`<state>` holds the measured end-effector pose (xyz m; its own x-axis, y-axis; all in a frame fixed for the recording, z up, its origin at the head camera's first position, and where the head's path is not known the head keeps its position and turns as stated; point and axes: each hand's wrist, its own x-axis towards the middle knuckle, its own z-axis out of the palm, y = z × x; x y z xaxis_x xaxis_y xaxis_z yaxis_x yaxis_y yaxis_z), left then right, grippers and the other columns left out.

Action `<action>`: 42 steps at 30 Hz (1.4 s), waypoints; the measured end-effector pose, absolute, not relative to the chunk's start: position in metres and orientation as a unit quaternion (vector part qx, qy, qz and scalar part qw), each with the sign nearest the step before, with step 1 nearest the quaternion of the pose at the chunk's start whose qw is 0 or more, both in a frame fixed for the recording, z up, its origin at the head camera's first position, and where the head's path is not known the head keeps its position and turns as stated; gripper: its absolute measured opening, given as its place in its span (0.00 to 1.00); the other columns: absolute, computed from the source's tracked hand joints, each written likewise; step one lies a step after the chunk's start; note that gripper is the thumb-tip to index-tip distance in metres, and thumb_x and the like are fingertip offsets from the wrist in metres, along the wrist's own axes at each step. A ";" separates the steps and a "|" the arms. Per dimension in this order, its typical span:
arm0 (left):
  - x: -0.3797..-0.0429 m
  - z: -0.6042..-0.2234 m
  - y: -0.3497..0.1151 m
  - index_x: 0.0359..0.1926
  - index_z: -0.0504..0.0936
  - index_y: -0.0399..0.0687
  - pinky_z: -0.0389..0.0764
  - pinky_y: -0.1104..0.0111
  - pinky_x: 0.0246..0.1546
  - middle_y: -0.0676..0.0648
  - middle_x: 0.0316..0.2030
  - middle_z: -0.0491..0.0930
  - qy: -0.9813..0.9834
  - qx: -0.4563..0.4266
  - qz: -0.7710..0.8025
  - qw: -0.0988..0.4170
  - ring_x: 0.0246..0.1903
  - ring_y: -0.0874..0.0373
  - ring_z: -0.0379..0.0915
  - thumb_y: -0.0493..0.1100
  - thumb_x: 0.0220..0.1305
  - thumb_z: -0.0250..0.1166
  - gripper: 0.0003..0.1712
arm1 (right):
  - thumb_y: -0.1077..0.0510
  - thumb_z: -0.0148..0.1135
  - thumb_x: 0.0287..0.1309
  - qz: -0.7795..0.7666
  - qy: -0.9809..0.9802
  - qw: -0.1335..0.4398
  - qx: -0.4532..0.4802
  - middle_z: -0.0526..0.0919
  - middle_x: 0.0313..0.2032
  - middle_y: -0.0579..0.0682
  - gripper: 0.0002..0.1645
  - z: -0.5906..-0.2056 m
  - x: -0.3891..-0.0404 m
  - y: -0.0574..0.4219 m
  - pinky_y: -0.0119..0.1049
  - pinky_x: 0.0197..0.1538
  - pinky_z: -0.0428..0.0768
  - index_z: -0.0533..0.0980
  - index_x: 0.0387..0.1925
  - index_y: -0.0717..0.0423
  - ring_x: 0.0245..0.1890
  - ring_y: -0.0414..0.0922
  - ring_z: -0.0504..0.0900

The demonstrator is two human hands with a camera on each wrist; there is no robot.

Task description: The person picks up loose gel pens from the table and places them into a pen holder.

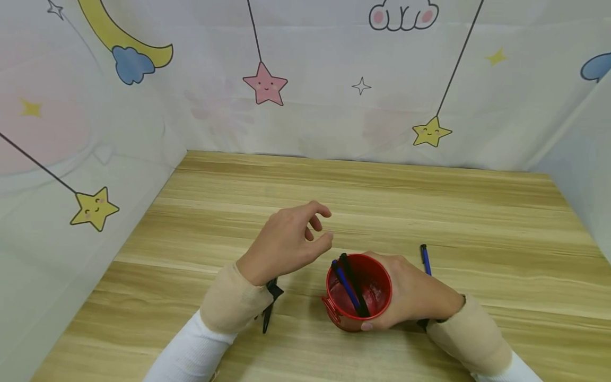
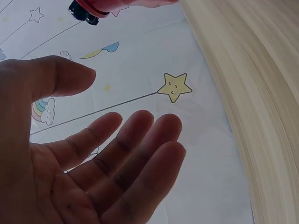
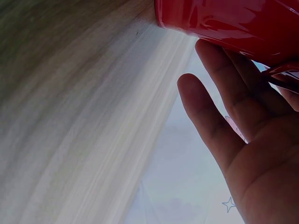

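Note:
A small red bucket with a wire side handle is near the front middle of the table in the head view. My right hand holds it from the right, thumb at the near side and fingers at the far side. Inside the bucket lean a blue pen and a black pen. My left hand hovers just left of and beyond the bucket, fingers loosely bent, nothing between them. In the left wrist view, the pen tops poke past the bucket's rim, apart from that hand.
Another blue pen lies on the wooden table beyond my right wrist, partly hidden by it. Something thin and black shows under my left wrist; its kind is unclear. Printed cloth walls border the table's back and sides.

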<state>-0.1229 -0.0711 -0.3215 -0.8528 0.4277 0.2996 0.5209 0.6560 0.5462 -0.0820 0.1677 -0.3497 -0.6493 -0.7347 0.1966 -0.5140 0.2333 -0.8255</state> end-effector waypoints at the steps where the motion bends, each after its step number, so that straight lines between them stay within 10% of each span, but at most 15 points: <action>1: -0.123 -0.322 -0.071 0.44 0.77 0.59 0.74 0.70 0.23 0.59 0.28 0.78 -0.910 -0.259 -0.315 0.071 0.21 0.73 0.68 0.51 0.54 0.59 0.15 | 0.50 0.78 0.31 -0.471 0.777 0.116 -0.403 0.78 0.48 0.45 0.47 -0.350 -0.082 0.168 0.48 0.45 0.80 0.67 0.57 0.53 0.47 0.44 0.75; 42: -0.130 -0.335 -0.080 0.49 0.75 0.52 0.69 0.68 0.12 0.53 0.26 0.78 -0.962 -0.197 -0.185 0.033 0.16 0.62 0.67 0.56 0.52 0.58 0.24 | 0.50 0.78 0.31 -0.474 0.770 0.105 -0.414 0.78 0.47 0.46 0.46 -0.349 -0.081 0.167 0.48 0.43 0.80 0.68 0.56 0.53 0.46 0.45 0.76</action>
<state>-0.1296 -0.0804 -0.3348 -0.9205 0.3666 0.1357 0.3907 0.8541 0.3434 -0.0811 0.1667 -0.3490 -0.6352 -0.7374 0.2298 -0.5377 0.2086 -0.8169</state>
